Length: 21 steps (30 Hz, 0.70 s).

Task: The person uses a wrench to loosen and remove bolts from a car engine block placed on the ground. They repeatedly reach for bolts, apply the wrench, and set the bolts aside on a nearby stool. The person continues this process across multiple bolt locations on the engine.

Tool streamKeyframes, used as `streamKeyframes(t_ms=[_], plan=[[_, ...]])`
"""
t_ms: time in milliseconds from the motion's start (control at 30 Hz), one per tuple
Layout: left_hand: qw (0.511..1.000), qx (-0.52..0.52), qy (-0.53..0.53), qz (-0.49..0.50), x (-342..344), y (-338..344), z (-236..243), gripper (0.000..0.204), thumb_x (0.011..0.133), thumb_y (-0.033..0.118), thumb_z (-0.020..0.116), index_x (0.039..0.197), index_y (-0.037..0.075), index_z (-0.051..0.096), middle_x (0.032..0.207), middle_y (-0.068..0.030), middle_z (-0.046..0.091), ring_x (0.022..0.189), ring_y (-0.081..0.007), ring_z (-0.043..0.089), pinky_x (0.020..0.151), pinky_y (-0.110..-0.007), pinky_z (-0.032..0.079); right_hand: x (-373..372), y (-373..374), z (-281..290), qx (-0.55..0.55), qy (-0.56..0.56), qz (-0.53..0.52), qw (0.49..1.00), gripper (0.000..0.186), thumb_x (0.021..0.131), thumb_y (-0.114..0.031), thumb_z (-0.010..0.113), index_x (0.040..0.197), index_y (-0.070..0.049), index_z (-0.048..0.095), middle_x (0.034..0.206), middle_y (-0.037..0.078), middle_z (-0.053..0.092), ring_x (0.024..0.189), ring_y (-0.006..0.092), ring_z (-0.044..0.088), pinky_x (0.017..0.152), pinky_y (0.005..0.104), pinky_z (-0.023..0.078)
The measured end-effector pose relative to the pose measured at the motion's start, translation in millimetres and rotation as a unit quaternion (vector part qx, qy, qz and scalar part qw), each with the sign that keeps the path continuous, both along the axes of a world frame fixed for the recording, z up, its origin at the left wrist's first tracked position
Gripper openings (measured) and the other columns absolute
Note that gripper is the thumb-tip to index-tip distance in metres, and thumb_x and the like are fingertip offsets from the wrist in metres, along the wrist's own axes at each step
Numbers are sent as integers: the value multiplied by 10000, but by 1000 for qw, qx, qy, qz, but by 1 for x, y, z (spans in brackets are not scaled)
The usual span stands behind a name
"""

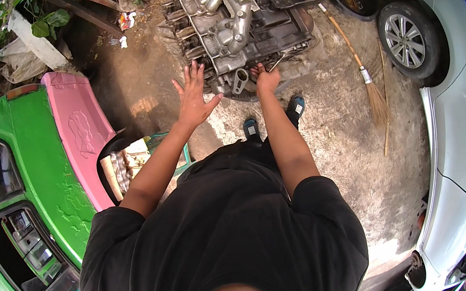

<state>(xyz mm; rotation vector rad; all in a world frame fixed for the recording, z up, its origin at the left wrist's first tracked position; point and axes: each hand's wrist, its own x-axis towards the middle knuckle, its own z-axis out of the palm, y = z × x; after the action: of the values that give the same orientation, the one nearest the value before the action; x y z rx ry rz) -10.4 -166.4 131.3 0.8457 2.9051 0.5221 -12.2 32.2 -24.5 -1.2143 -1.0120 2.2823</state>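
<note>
A large, grimy metal engine (230, 33) lies on the ground in front of me, with a silver intake manifold (240, 20) on top. Over its near left edge I spread the fingers of my left hand (195, 100), which holds nothing. My right hand (267, 82) is at the near edge, its fingers curled closed against the engine. Whatever they grip is hidden. A thin metal rod (278, 63) shows just beyond that hand; I cannot tell whether it is held. Between my hands, a metal bracket with a round hole (241, 80) stands at the engine's front.
A broom (370, 87) lies on the concrete at right, beside a silver car (464, 135). At the far right stands a black basin (355, 0). On my left is a green and pink vehicle (39, 143), with a green crate (181, 159) near it. Wooden planks (83, 11) lie at far left.
</note>
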Motion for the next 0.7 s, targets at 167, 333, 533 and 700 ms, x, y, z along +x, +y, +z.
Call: streamKeyframes(t_ms=[167,333,533,700], plan=[[1000,1,6,-4,-1,-1,0,942,801,501,643,1508,89,177,1585,-125,101,1460,-348,25,1071,-658,-93,2,1,-5,41,30,42,998,155,905,30,569,1005,46,452,818,156,630,679,243,678,569,329,566],[1000,4,8,-6,0,-2,-1,943,804,508,638,1509,89,174,1585,-125,98,1459,-350,26,1070,-663,-84,4,6,-8,34,36,93,994,144,926,12,543,1021,45,440,824,152,634,681,252,678,575,337,567],[1000,-7,6,-9,-2,-3,-1,939,808,509,632,1510,89,171,1587,-125,89,1460,-350,24,1068,-668,-79,12,13,1,70,4,123,990,165,905,48,550,1032,44,445,855,146,630,705,237,677,592,341,570],[1000,8,8,-7,0,-2,-2,930,814,501,628,1511,90,170,1588,-121,85,1460,-348,22,1065,-670,-82,12,14,-10,67,50,113,990,200,863,118,551,1027,45,464,889,143,618,745,215,664,621,330,559]])
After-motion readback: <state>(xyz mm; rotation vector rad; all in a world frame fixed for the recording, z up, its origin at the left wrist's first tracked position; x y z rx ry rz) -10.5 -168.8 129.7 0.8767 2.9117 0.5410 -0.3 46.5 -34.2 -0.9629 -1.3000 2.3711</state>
